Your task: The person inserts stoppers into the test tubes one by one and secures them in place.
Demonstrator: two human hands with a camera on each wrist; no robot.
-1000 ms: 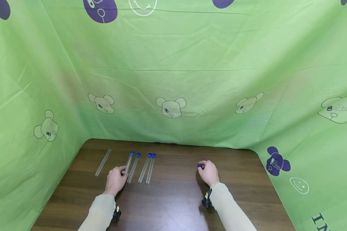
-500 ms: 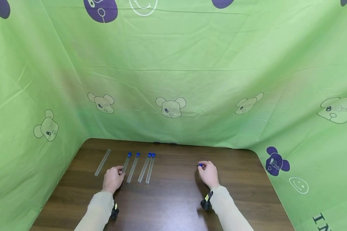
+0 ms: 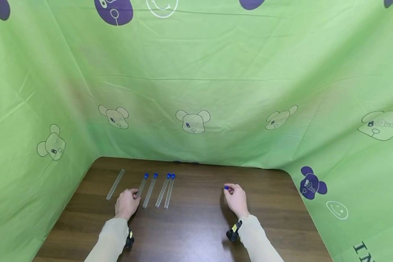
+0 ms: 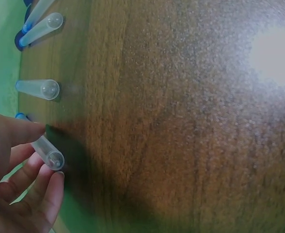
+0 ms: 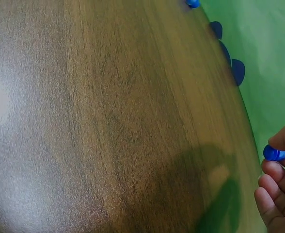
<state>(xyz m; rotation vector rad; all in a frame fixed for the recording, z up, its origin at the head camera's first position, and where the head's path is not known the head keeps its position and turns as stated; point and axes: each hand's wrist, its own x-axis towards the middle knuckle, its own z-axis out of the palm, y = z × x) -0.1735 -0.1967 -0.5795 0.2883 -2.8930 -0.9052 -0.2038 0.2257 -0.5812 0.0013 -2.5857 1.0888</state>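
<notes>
Left hand slides one capped tube away from the row; right hand holds a blue cap.

I see my left hand (image 3: 127,203) pinching the tube (image 3: 141,186), which over the last second has shifted toward the uncapped tube (image 3: 115,184) and away from the three capped tubes (image 3: 163,190) on the counter (image 3: 196,225). My right hand (image 3: 236,199), well right of the row, keeps its fingers curled on the blue cap (image 3: 226,187). That suggests the capless tube comes next. Only "IN" reads on the green cloth (image 3: 361,249).

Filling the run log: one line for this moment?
left hand: holds capped tube | right hand: pinches blue cap | uncapped tube: untouched
</notes>
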